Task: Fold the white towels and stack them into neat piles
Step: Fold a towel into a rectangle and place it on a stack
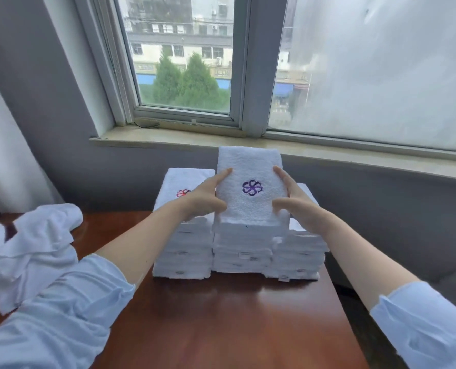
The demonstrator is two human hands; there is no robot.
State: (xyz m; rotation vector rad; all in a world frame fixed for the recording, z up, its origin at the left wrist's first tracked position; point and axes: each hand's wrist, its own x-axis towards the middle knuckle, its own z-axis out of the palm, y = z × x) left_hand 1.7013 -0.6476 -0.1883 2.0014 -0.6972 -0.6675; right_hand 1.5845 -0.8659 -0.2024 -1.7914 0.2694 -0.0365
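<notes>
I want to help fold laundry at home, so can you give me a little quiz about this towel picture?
1. True or false: the top towel on the middle pile has a green logo.
2. Which pile of folded towels is tallest? A left, B middle, C right.
3. Fill in: the unfolded towels lie on the wooden table at its ___ side.
Key: 1 false, its logo is purple; 2 B; 3 left.
</notes>
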